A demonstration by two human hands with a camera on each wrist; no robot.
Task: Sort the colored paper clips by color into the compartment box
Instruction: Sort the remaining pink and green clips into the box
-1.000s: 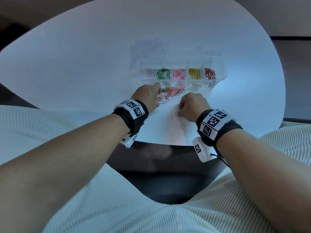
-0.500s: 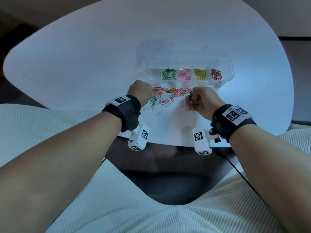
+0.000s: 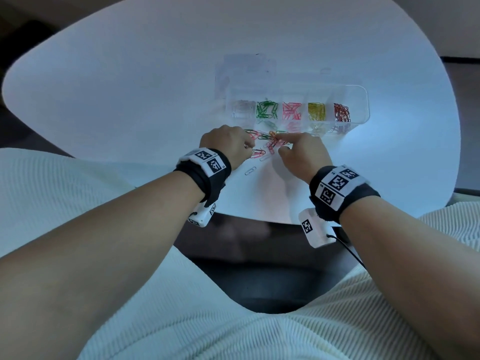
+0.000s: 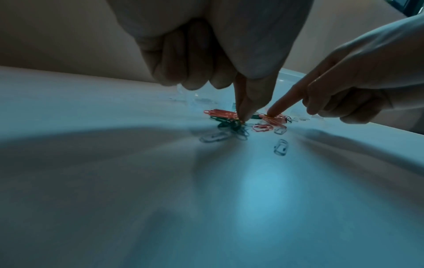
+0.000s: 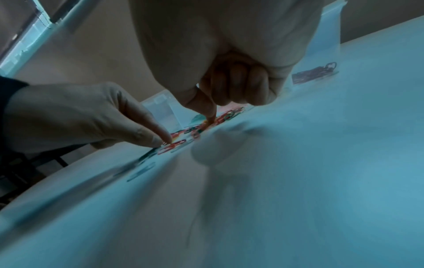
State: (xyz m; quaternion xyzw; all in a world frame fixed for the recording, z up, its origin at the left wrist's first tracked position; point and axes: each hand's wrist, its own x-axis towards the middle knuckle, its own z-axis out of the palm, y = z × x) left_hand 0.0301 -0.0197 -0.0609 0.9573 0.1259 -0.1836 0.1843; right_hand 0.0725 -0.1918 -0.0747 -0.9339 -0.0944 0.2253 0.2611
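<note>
A clear compartment box lies on the white table, holding clear, green, pink, yellow and dark red clips in separate cells. A mixed pile of pink, green and orange clips lies just in front of it. My left hand is at the pile's left; its thumb and index tips meet on a clip, whose colour I cannot make out. My right hand presses its straight index fingertip on a pink-orange clip, its other fingers curled.
A single clear clip lies apart, nearer me, and other pale clips lie beside the pile. A faint translucent sheet lies behind the box. The table's near edge runs just under my wrists.
My right hand, a raised fist near the box half a second ago, has come down left onto the pile with its index finger out. My left hand stays at the pile's left side.
</note>
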